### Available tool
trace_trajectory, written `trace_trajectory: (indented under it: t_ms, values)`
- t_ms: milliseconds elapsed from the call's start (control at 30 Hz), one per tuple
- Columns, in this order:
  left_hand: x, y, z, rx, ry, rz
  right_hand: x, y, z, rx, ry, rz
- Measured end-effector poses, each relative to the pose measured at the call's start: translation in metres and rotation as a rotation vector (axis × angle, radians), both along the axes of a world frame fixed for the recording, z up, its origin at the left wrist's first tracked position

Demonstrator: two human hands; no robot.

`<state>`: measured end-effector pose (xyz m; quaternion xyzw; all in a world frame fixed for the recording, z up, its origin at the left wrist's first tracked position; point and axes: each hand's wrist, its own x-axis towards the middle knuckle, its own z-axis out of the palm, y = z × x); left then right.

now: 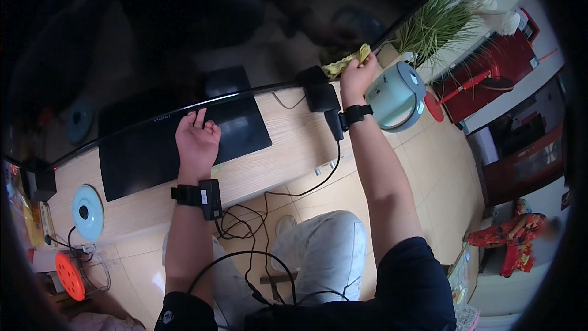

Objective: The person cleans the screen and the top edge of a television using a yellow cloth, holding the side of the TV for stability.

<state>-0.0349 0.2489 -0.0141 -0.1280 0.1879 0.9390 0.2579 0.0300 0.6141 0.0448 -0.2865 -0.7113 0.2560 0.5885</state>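
A large black television (202, 37) with a glossy dark screen stands in front of me. My right hand (357, 78) grips a crumpled yellow cloth (343, 65) against the lower right part of the screen. At the screen's bottom edge is my left hand (199, 140), palm up, with some fingers stretched and others loosely curled; it holds nothing. Beneath it lies the television's flat black stand base (147, 165), on a light wood cabinet top (294, 132). A pale blue electric kettle (386, 101) stands just right of my right wrist.
A pale blue kettle base (89, 211) sits at the cabinet's left, near an orange round stool top (70, 277). Black cables (263, 208) hang from devices on my wrists. To the right are a grassy plant (438, 21), a red stand (468, 89) and a person in red patterned clothing (508, 233).
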Motion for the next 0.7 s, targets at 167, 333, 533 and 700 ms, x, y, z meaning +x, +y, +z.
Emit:
trace_trajectory:
  t_ms: [167, 333, 533, 700]
  values:
    - [-0.001, 0.002, -0.005, 0.015, -0.053, 0.026, 0.014, -0.002, -0.051, -0.649, -0.191, 0.254]
    - [-0.001, 0.005, -0.009, 0.041, -0.032, -0.019, 0.013, 0.026, -0.028, -0.372, -0.091, 0.169]
    - [0.0, -0.001, -0.007, 0.022, -0.055, 0.005, 0.007, 0.005, 0.017, -0.007, -0.025, -0.017]
    - [0.005, 0.012, 0.003, -0.002, -0.061, 0.011, 0.0, -0.015, 0.033, 0.119, -0.03, 0.001]
